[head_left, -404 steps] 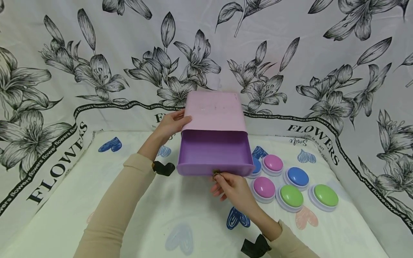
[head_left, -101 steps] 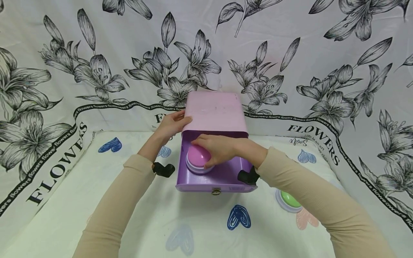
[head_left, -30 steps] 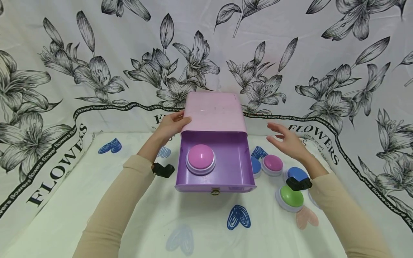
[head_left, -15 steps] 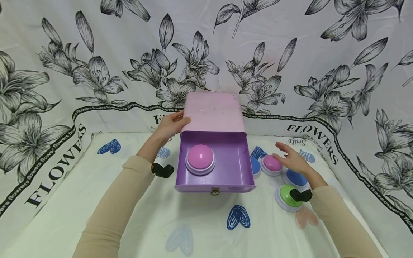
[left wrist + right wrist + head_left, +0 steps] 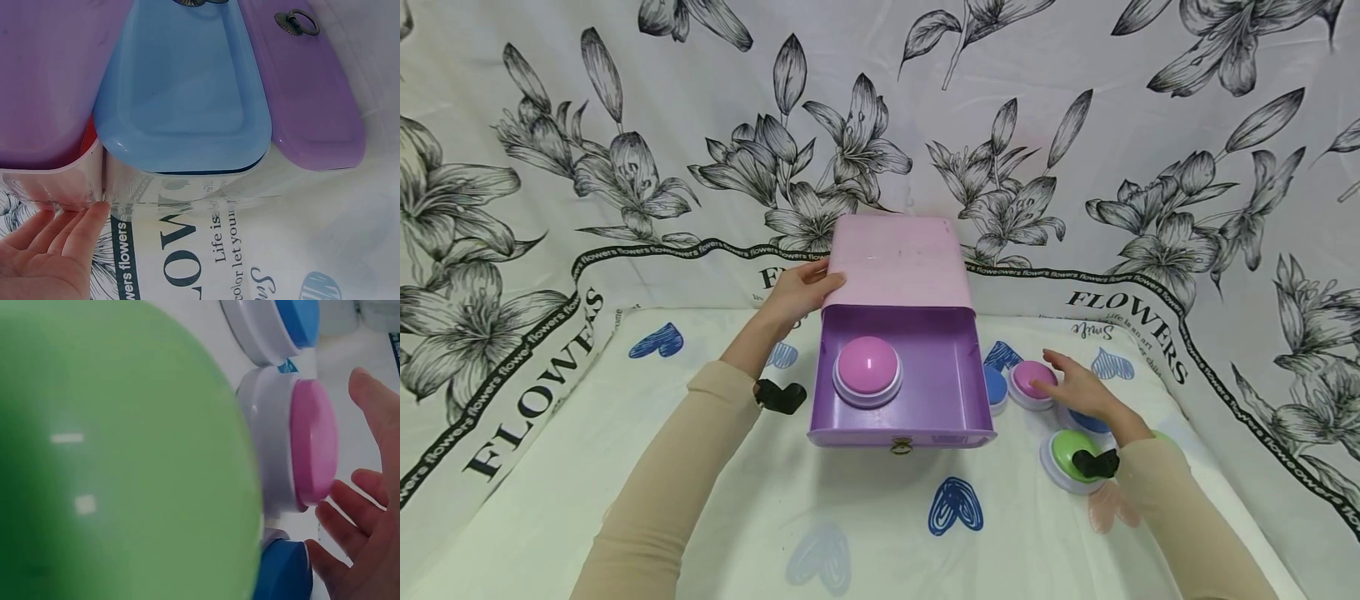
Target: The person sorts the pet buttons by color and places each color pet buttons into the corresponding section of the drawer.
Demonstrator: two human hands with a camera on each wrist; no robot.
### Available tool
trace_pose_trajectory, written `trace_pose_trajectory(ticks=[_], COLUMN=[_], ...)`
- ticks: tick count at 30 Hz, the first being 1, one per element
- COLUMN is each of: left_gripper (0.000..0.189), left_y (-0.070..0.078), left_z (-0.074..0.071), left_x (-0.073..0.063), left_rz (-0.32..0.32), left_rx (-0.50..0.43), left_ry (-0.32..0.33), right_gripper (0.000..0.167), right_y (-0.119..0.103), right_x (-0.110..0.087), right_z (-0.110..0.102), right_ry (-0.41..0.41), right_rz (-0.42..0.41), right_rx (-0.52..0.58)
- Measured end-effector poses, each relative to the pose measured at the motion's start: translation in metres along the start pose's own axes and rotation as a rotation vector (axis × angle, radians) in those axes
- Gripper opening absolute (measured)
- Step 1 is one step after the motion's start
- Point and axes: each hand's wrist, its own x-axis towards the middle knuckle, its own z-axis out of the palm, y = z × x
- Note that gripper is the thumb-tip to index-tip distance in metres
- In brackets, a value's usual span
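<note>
My left hand [image 5: 799, 293] steadies the pink drawer cabinet [image 5: 898, 260] at its left side. In the left wrist view its straight fingers [image 5: 78, 234] press on the cabinet's side wall. The cabinet's purple drawer [image 5: 940, 367] is pulled out, and a pink push button [image 5: 867, 367] with a white base sits in its left part. My right hand [image 5: 1081, 387], fingers spread, hovers at another pink push button [image 5: 315, 444] on the cloth. Contact with that button cannot be told. A blue push button [image 5: 1088, 421] is partly hidden under this hand.
A green push button [image 5: 1069, 457] lies below the right hand; a second green one [image 5: 1167, 440] is mostly behind the sleeve. Another blue button [image 5: 995, 386] touches or nears the drawer's right side. A blue drawer [image 5: 187, 81] and a purple drawer [image 5: 312, 94] below it are pushed in.
The right hand has set a pink button in the drawer, left it and moved right and down to another pink button. Earlier it pulled the drawer further out. The left hand has stayed.
</note>
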Motion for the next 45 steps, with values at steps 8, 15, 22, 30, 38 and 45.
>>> trace_pose_trajectory(ticks=[8,15,22,30,38,45], left_gripper=[0.064,0.066,0.067,0.067,0.068,0.068], left_y=[0.002,-0.015,-0.019,-0.019,-0.017,-0.018], left_z=[0.001,-0.002,-0.002,-0.002,-0.002,-0.003], left_x=[-0.001,0.014,0.017,0.017,0.016,0.017], left_rz=[-0.002,0.016,0.032,0.033,0.031,0.029], left_rx=[0.006,0.0,-0.002,-0.023,-0.012,-0.014], left_ry=[0.007,0.019,0.022,0.024,0.019,0.014], right_gripper=[0.079,0.082,0.081,0.079,0.078,0.078], right_y=[-0.001,0.001,-0.001,0.002,0.0,-0.009], right_x=[-0.002,0.0,0.002,0.002,0.0,-0.002], right_z=[0.006,0.011,0.012,0.014,0.01,0.0], right_ry=[-0.02,-0.024,-0.033,-0.006,0.044,0.064], right_rz=[0.043,0.019,0.05,0.068,0.042,0.016], right_rx=[-0.068,-0.09,-0.067,-0.051,-0.029,-0.015])
